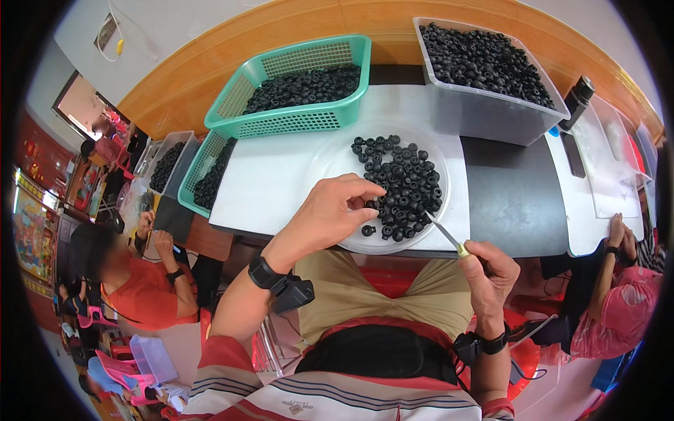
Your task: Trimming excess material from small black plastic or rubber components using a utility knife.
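My left hand (330,214) reaches over the near rim of a clear round plate (330,160). Its fingertips touch the pile of small black ring-shaped parts (404,182) on that plate. One loose ring (367,230) lies just under the fingers. My right hand (489,274) is closed on a small knife (445,234) with a yellow handle end. The thin blade points up and left toward the edge of the pile. Both wrists wear black bands.
A green basket (295,121) and a clear bin (491,116) of the same black parts stand behind the plate on the white table (267,189). More baskets sit at left. A seated person in orange (144,284) is at left, another in pink (618,309) at right.
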